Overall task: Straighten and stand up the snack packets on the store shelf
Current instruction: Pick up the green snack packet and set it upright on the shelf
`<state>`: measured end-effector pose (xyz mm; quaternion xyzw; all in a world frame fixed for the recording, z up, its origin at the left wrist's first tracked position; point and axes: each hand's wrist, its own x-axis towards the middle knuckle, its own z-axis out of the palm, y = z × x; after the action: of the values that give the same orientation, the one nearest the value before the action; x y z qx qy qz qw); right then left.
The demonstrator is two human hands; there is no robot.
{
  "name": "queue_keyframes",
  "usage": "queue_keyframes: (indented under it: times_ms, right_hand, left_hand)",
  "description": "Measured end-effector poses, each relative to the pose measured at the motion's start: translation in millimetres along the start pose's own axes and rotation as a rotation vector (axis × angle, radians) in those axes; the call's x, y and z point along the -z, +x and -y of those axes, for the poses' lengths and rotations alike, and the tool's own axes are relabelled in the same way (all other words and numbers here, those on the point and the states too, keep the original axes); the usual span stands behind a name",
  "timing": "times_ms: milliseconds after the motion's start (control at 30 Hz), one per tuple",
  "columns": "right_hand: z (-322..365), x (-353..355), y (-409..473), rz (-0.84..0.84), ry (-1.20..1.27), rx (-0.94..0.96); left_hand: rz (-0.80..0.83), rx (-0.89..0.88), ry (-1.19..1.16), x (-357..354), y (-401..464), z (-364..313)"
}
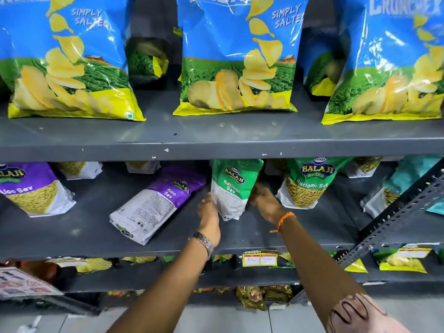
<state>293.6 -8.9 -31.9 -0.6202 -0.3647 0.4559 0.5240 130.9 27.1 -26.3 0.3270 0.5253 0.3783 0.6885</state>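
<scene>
A green and white Ratlami Sev packet [231,188] stands nearly upright on the middle shelf [240,234], back side towards me. My left hand [208,213] holds its lower left edge and my right hand [265,200] grips its right side. Left of it a purple Aloo Sev packet [156,203] lies flat and slanted on the shelf. Another purple Aloo Sev packet [33,188] leans at the far left, and a second green Ratlami Sev packet [310,181] stands to the right.
Three big blue Simply Salted chip bags [236,56] stand on the upper shelf [216,140]. More packets sit at the back of the middle shelf and on lower shelves. A perforated metal strut [396,219] slants across the right. A teal packet [408,183] leans behind it.
</scene>
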Motion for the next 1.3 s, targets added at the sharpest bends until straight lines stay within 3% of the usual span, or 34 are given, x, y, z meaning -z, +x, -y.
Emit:
queue_keyframes:
  times_ms: [100, 200, 300, 367, 467, 600, 733, 900, 1067, 1167, 1267, 1300]
  right_hand:
    - [11.5, -10.2, -5.5, 0.112, -0.066, -0.014]
    - [1.4, -28.5, -21.2, 0.054, 0.001, 0.056]
    - [-13.9, -41.7, -49.5, 0.005, 0.158, 0.004]
    - [-17.8, -35.6, -49.7, -0.114, 0.252, -0.069]
    - [-7.4, -9.9, -20.6, -0.330, 0.296, -0.033]
    - [10.5, 0.6, 14.4, -0.163, 0.037, 0.052]
    - [25.4, -11.3, 8.0, 0.010, -0.029, 0.020]
    - [-2.2, -13.8, -9.8, -0.056, 0.015, -0.022]
    - [-13.1, -17.4, -14.5, -0.099, 0.065, 0.012]
    - [-8.0, -23.3, -23.9, -0.305, 0.255, -0.064]
    - [-3.6, -54.1, -63.5, -0.636, 0.457, -0.165]
    - [-5.6, -71.7, -76.4, -0.640, 0.475, -0.204]
  left_hand:
    - [0.110, 0.075, -0.065, -18.9, -25.5, 12.6]
    - [0.091, 0.085, -0.048, -22.2, -35.3, -0.1]
    - [0.144, 0.053, -0.120, -13.0, -26.0, -20.2]
    - [0.136, 0.038, -0.185, -3.2, -17.9, -30.4]
    - [0.008, -0.010, -0.183, 1.9, -28.8, -30.8]
    - [0.011, -0.026, -0.127, -11.5, -54.1, -2.4]
    - [0.064, -0.025, -0.066, -20.9, -58.8, 4.7]
    - [0.118, -0.119, -0.035, -12.2, -31.3, -15.8]
    - [0.192, -0.078, 0.099, 9.0, -7.9, -20.0]
    - [0.185, -0.155, 0.181, 36.9, -13.4, -35.1]
    - [0.003, -0.471, 0.178, 89.8, -21.7, -68.4]
    - [-0.101, -0.548, 0.191, 112.0, -20.5, -81.8]
